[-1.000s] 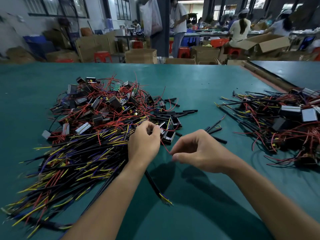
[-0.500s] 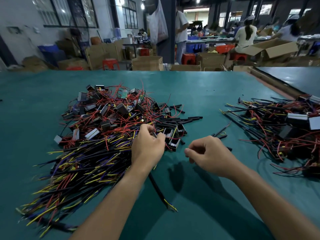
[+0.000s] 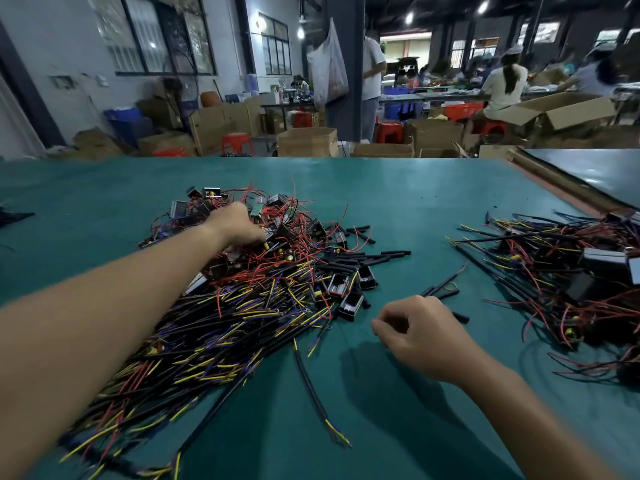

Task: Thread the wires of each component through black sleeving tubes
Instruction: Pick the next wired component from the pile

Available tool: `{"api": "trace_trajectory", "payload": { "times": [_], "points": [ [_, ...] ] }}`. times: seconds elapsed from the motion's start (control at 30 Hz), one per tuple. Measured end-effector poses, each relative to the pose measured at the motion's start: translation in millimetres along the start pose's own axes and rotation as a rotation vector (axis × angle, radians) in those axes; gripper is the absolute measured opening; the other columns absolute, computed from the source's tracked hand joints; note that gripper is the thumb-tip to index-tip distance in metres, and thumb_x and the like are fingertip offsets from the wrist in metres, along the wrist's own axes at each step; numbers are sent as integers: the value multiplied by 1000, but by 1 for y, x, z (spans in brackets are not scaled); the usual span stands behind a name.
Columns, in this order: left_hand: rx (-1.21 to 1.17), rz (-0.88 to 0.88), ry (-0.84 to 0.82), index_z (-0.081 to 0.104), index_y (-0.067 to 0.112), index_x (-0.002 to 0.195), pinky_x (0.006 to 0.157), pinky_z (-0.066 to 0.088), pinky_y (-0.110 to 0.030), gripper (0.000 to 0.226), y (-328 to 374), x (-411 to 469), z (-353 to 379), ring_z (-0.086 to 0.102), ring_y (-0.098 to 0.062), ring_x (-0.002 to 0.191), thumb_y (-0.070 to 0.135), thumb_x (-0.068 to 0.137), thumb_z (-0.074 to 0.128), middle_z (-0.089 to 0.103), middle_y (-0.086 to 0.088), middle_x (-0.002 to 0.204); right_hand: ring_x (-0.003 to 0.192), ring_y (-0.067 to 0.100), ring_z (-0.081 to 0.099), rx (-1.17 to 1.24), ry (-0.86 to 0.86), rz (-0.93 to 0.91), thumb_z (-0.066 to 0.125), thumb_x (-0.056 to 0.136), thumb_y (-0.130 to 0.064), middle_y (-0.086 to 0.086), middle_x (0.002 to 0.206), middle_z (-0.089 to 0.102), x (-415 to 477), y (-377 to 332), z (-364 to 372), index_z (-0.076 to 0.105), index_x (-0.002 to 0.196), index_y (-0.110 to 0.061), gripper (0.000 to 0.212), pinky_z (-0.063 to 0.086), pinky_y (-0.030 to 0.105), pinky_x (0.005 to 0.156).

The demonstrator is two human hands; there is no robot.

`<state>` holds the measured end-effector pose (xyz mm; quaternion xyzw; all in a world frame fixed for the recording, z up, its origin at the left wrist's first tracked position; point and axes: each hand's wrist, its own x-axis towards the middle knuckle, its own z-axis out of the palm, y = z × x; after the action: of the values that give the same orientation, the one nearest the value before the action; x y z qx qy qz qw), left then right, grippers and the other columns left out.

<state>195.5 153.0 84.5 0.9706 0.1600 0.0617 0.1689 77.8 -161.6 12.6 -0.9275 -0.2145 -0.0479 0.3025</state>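
Spread across the left of the green bench (image 3: 415,188): a heap of components (image 3: 284,233), small dark blocks tangled in red wires (image 3: 304,220). Nearer the body, in the same heap: long black-sleeved leads (image 3: 214,341) with yellow, purple and red tips. Along the heap's right edge: short black tubes (image 3: 374,258), loose and lying flat. A few more just beyond the right hand (image 3: 422,327), on bare bench.

Left hand (image 3: 235,223) reaching far out, down on the heap's far part, fingertips sunk among blocks and red wires. Cannot tell whether grasping anything there.

Right hand low over the bench between the two heaps, loosely clenched, thumb against forefinger, nothing visible in it.

At far right: a second heap (image 3: 571,271) of blocks, red wires and black sleeved leads, well apart from the first.

Beyond the bench: cardboard boxes (image 3: 308,142), red stools (image 3: 237,142), people at other benches.
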Motion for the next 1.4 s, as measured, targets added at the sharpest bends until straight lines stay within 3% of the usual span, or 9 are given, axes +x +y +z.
{"api": "trace_trajectory", "payload": {
  "times": [0.2, 0.33, 0.43, 0.6, 0.7, 0.8, 1.0, 1.27, 1.4],
  "points": [
    [45, 126, 23, 73, 11, 73, 62, 53, -31, 33, -11, -2, 8, 68, -20, 67, 41, 68, 85, 70, -4, 65, 55, 11, 54, 9, -15, -12, 60, 91, -34, -2, 61, 64, 0, 0, 2, 63, 67, -20, 27, 43, 25, 56],
    [-241, 182, 265, 74, 8, 72, 55, 41, -30, 32, 2, -9, -19, 57, -21, 60, 39, 80, 74, 70, -13, 70, 58, 15, 57, 33, -1, -1, 60, 91, -33, 0, 64, 66, 0, -1, -1, 66, 71, -16, 27, 45, 28, 58],
    [-374, 220, 387, 74, 3, 83, 65, 52, -44, 28, 19, -15, -50, 57, -23, 67, 31, 87, 70, 72, -19, 84, 59, 18, 58, 40, -12, 3, 59, 92, -32, 2, 66, 67, -1, -2, -2, 66, 71, -15, 28, 46, 29, 59],
    [-569, 266, 514, 72, -2, 84, 68, 50, -39, 34, 50, -27, -86, 56, -21, 69, 31, 89, 67, 70, -25, 91, 56, 18, 54, 41, 0, 7, 60, 92, -31, 4, 63, 65, -2, -3, -3, 64, 68, -15, 29, 40, 25, 55],
    [-665, 369, 411, 72, 0, 80, 56, 54, -32, 32, 56, -42, -84, 60, -9, 53, 32, 88, 69, 71, -16, 77, 50, 11, 46, 52, 3, 6, 60, 92, -30, 4, 61, 63, -3, -2, -5, 63, 66, -15, 30, 37, 23, 53],
    [-338, 419, 140, 71, 11, 69, 47, 49, -25, 31, 51, -56, -60, 58, -7, 47, 40, 81, 75, 69, -4, 66, 53, 13, 49, 42, -11, 19, 60, 92, -31, 4, 64, 66, -3, -3, -5, 65, 68, -14, 29, 41, 27, 56],
    [-199, 171, -173, 72, 6, 74, 45, 36, -17, 17, 19, -47, -48, 48, -13, 49, 18, 74, 83, 60, -5, 61, 60, 19, 56, 24, -30, 19, 58, 92, -32, 3, 67, 68, -4, -1, -5, 64, 69, -14, 30, 46, 30, 61],
    [-539, 255, 537, 70, 6, 98, 67, 49, -19, 11, 28, -36, -112, 58, -11, 76, 8, 89, 65, 65, -5, 89, 53, 11, 53, 36, -22, 6, 59, 92, -32, 0, 66, 68, -2, 2, -3, 65, 68, -17, 29, 43, 26, 57],
    [-710, 382, 631, 62, 21, 78, 58, 48, -15, 15, 61, -63, -142, 57, -6, 71, 10, 88, 63, 62, 4, 82, 46, 6, 47, 55, 10, 6, 61, 92, -29, -1, 61, 66, -1, 4, -4, 65, 65, -18, 29, 40, 21, 51]
  ]
}}
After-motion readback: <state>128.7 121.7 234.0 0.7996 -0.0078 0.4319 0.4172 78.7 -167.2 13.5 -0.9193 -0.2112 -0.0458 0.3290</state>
